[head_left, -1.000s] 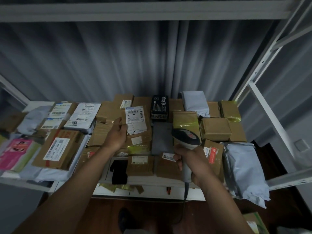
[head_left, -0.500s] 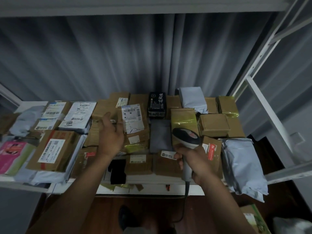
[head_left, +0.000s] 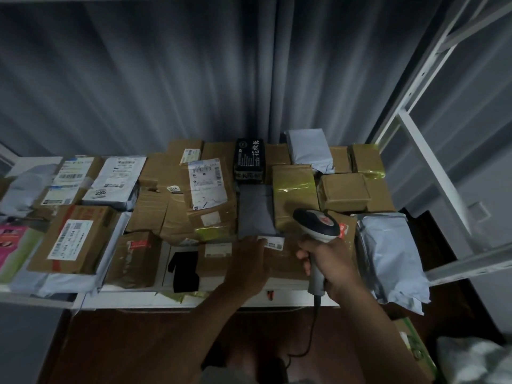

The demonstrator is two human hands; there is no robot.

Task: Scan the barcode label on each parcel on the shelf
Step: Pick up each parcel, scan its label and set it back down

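Many parcels cover the white shelf (head_left: 194,299), mostly brown cardboard boxes with white barcode labels. My right hand (head_left: 332,266) grips the handle of a grey barcode scanner (head_left: 317,224); its head hangs over the front centre-right of the shelf. My left hand (head_left: 246,261) rests with fingers stretched on a flat brown parcel (head_left: 288,263) at the front, fingertips touching its small white label (head_left: 273,242). Behind it, a taped box with a large white label (head_left: 206,187) lies on the pile.
A grey poly bag (head_left: 388,253) overhangs the shelf's right end. A black box (head_left: 249,159) stands at the back centre. On the left lie a labelled carton (head_left: 72,239) and a pink packet (head_left: 11,242). White shelf uprights (head_left: 426,151) rise at right; a curtain hangs behind.
My left hand let go of the large-labelled box and moved right and toward me onto the front brown parcel. The scanner hand stayed roughly where it was.
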